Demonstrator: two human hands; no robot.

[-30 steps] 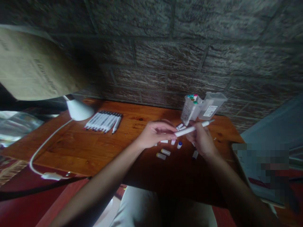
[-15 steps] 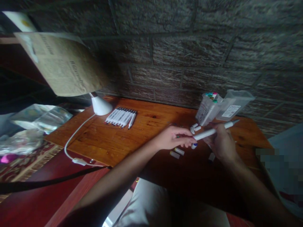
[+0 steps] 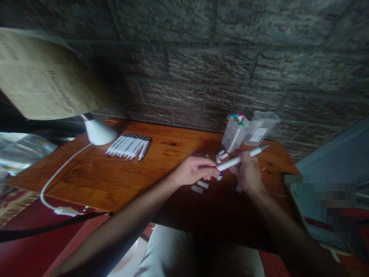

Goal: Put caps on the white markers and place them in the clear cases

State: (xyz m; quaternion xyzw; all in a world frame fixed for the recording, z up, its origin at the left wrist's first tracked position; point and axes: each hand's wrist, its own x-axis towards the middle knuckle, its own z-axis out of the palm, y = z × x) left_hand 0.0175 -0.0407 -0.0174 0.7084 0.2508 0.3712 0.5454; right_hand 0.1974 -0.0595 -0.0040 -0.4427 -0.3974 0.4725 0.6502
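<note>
Over the table, left hand and right hand, pinching grip on white marker (box label illegible).

Since a second ago, your left hand has dropped nearer you, covering pale caps that showed beneath it and uncovering a rear cap; your fingertips have come right beside the blue cap.

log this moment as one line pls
left hand: at end of white marker | right hand: gripping white marker | table: loose caps, marker row, clear containers
</note>
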